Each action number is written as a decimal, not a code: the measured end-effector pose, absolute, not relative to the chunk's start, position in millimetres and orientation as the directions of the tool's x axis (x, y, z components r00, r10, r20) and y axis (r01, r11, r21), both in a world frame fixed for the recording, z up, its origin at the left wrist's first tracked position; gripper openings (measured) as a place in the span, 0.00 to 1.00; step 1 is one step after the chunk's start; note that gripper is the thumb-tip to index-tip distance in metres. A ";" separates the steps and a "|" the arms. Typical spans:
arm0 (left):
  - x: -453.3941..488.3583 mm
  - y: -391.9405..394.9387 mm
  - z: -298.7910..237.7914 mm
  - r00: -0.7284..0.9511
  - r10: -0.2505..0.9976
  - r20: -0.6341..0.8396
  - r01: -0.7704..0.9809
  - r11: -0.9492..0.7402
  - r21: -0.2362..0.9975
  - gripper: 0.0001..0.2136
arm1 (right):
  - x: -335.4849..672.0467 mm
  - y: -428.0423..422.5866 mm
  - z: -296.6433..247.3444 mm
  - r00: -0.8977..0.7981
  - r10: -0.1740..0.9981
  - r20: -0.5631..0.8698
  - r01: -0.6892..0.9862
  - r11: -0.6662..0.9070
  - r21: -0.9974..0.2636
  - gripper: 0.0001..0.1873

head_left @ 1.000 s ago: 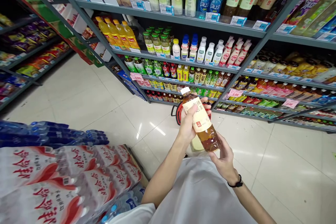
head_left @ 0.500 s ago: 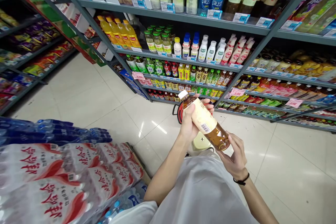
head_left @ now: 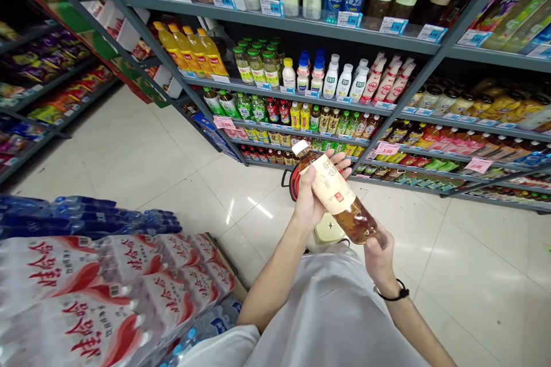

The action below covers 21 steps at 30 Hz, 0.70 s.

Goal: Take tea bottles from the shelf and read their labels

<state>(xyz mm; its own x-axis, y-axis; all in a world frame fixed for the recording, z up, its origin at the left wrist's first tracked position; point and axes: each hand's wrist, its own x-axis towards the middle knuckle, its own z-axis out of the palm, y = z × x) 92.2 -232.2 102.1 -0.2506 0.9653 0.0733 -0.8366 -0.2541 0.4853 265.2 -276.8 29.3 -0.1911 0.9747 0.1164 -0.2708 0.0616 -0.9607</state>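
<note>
A clear plastic drink bottle (head_left: 333, 188) with amber liquid, a cream label and a white cap lies tilted between my hands, cap toward the upper left. My left hand (head_left: 310, 198) is closed around its upper half, thumb over the label and fingers behind it. At the base, my right hand (head_left: 379, 249) grips the bottom end with its fingers curled; a black band circles that wrist. The label's front, with a small red mark, faces up. Below the bottle, a red basket-like object (head_left: 295, 182) with a black handle and a cream-coloured stool-like item (head_left: 329, 229) are partly hidden.
Ahead stands a grey shelf unit (head_left: 275, 20) with rows of bottled drinks (head_left: 301, 75) and price tags. Shrink-wrapped water packs (head_left: 77, 309) are stacked at the lower left, blue packs (head_left: 86, 215) behind them. Snack shelves (head_left: 51, 97) line the far left. Pale tiles (head_left: 172, 166) cover the floor.
The bottle has been turned about its length: the barcode side has rolled away and the label's front now shows. My right hand has shifted its hold at the base, fingers curling in.
</note>
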 end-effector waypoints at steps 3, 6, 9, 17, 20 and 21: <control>91.0 -232.5 100.5 -0.252 0.965 0.069 -0.837 -0.254 0.484 0.28 | 259.5 -279.0 40.8 -0.350 0.920 -0.175 -0.382 -0.311 -0.870 0.38; 88.9 -232.2 100.2 -0.250 0.965 0.082 -0.826 -0.257 0.502 0.30 | 261.1 -278.3 45.3 -0.491 0.811 -0.319 -0.386 -0.531 -0.755 0.41; 86.2 -231.9 102.3 -0.251 0.965 0.081 -0.819 -0.256 0.513 0.27 | 267.3 -277.5 41.1 -0.600 0.722 -0.345 -0.352 -0.625 -0.697 0.45; 83.1 -227.3 101.9 -0.287 0.946 -0.148 -0.904 -0.216 0.368 0.10 | 275.2 -277.4 34.4 -0.502 0.842 -0.200 -0.251 -0.363 -0.897 0.39; 80.3 -223.1 97.3 -0.339 0.915 -0.221 -0.906 -0.253 0.340 0.08 | 280.7 -277.8 29.0 -0.348 0.936 -0.044 -0.174 -0.110 -0.979 0.29; 79.3 -221.9 96.0 -0.344 0.909 -0.234 -0.904 -0.254 0.344 0.08 | 283.0 -277.5 26.6 -0.320 0.947 -0.003 -0.116 -0.042 -0.992 0.30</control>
<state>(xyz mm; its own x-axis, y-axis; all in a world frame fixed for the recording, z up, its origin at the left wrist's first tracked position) 79.3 -221.9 96.0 -0.3441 0.9092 -0.2344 -0.9042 -0.2536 0.3437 283.0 -277.5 26.6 -0.3202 0.9474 -0.0030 -0.1162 -0.0424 -0.9923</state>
